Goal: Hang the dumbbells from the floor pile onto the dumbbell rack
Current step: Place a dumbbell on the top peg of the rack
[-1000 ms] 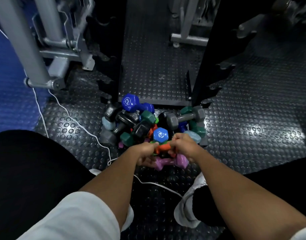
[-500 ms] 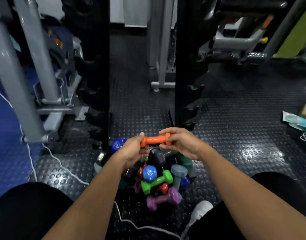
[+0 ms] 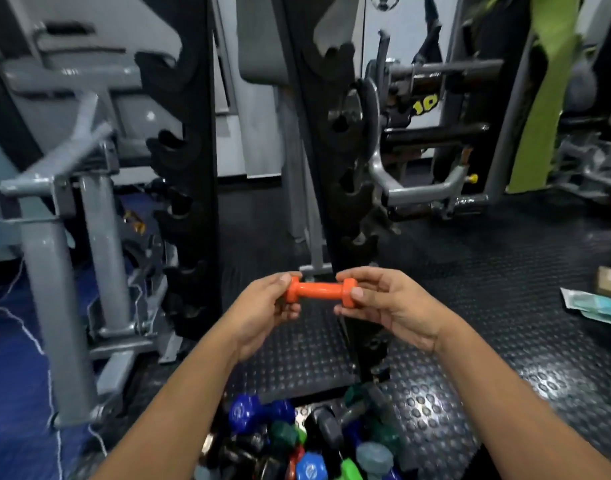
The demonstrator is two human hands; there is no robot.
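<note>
Holding: I have the small orange dumbbell (image 3: 320,291) level, lifted between the rack's two black notched uprights (image 3: 189,188).
Left hand (image 3: 262,306): fingers curled round its left head.
Right hand (image 3: 390,303): fingertips pinching its right head.
Floor pile (image 3: 297,441): coloured dumbbells below my forearms.

The dumbbell (image 3: 320,292) at the centre of the frame was bright orange all over. The rack (image 3: 189,168) behind it, running up the middle of the frame, was black. The floor mat (image 3: 487,306) was black with a raised pattern of round studs, while the floor (image 3: 13,358) at the lower left was blue. In the pile (image 3: 297,441) at the bottom centre lay dumbbells of royal blue, dark green, lime green, grey, black and red (one blue head bore a pale round mark). The machine frame (image 3: 51,271) on the left was grey.
</note>
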